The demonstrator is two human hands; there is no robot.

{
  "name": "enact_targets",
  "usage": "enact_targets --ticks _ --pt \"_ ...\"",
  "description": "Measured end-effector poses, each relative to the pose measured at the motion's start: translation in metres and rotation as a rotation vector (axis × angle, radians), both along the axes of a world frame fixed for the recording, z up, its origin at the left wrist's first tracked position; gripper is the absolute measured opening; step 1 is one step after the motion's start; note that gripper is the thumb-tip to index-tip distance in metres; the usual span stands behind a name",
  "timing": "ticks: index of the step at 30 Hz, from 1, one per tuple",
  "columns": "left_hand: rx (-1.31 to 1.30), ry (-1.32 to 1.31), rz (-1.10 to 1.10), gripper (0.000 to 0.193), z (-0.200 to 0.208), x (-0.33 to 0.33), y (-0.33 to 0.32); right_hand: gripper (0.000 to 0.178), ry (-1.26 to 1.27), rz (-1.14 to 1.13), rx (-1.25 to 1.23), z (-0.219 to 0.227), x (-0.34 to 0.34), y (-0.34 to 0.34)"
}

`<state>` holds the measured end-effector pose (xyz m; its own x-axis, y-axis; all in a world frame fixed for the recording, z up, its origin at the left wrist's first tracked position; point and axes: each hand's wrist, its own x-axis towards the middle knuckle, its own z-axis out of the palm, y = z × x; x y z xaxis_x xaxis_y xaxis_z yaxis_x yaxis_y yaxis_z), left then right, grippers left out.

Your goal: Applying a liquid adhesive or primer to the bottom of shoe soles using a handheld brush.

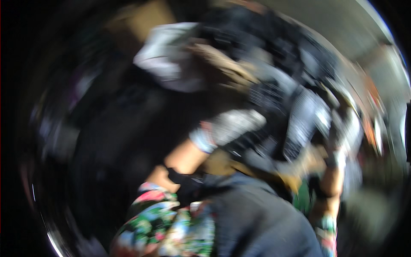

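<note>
Motion blurs the whole picture. My left hand (pixel 237 125), in a whitish glove, reaches to the right over a heap of dark things (pixel 261 38); its fingers are smeared together. A black ribbed piece (pixel 269 96) lies just beyond its fingertips. At the right, my right hand (pixel 346 130), also in a pale glove, is beside a long bluish-grey piece (pixel 305 118) with a dark ribbed lower end, possibly a shoe. Whether the right hand grips anything is too blurred to make out.
A white bag-like bundle (pixel 165 58) lies at the upper left of the heap, with a tan strip (pixel 227 62) beside it. Farther back is a tan box-like shape (pixel 150 19). Orange and white shapes (pixel 374 115) blur at the far right. Dark fabric (pixel 261 218) covers my lap.
</note>
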<state>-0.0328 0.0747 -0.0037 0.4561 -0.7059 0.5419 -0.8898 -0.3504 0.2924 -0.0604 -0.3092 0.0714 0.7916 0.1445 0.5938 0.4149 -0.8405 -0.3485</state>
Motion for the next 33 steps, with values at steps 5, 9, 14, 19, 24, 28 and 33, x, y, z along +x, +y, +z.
enact_targets --ticks 5,9,14,19,24,28,33 --pt "-0.339 1.754 0.2 0.057 0.053 -0.029 0.032 0.04 -0.023 -0.216 0.157 -0.03 -0.015 -0.049" --pt "-1.177 1.389 0.31 0.054 0.01 -0.102 0.159 0.039 -0.025 -0.122 0.169 -0.042 0.019 0.004" --pt "-2.696 0.542 -0.092 0.089 0.075 -0.201 0.317 0.038 -0.025 -0.087 0.136 -0.036 0.037 0.043" --pt "-2.481 0.244 0.119 0.095 0.038 -0.196 0.334 0.037 -0.019 -0.072 0.14 -0.03 0.029 0.048" --pt "-1.766 1.269 -0.106 0.018 0.017 -0.033 0.139 0.035 -0.015 -0.17 0.087 -0.023 -0.005 0.022" --pt "-0.41 1.331 0.225 0.029 0.044 -0.007 -0.048 0.034 -0.045 -0.292 -0.009 -0.007 -0.038 -0.037" --pt "0.276 1.151 0.332 0.07 -0.011 -0.032 -0.177 0.033 -0.176 -0.35 -0.149 0.005 0.031 -0.068"
